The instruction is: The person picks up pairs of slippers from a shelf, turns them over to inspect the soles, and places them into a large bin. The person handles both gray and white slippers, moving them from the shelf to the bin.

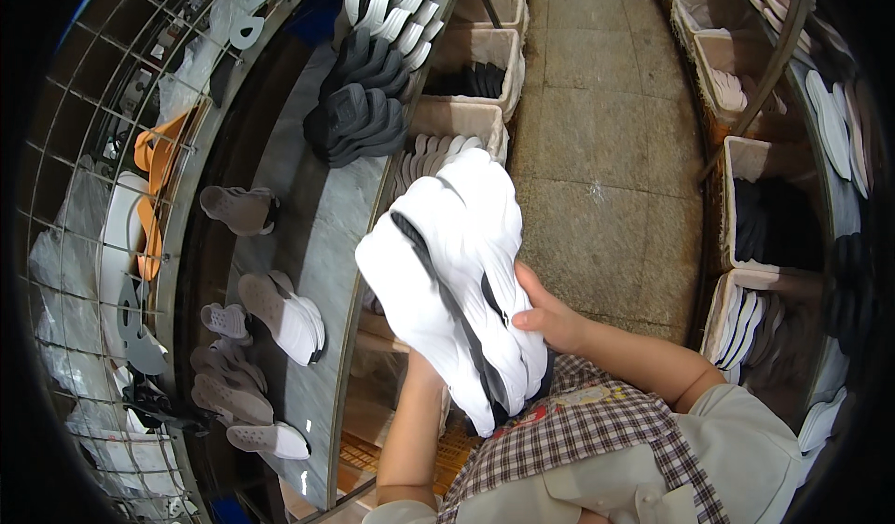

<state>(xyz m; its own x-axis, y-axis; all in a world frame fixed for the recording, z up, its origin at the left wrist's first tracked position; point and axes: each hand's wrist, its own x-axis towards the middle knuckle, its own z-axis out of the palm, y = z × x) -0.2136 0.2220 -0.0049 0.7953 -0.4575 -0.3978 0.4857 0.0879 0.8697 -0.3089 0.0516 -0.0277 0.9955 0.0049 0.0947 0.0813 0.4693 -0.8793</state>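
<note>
Mostly hidden, left hand under white sole stack, grip unclear; right hand clasps stack edge.

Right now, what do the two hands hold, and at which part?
Both hold a stack of white shoe soles: the right hand grips its right edge, the left hand, mostly hidden, supports it from below.

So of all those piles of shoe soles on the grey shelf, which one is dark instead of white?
The dark grey stack of soles near the far end of the grey shelf; the row of white soles lies just beyond it.
</note>
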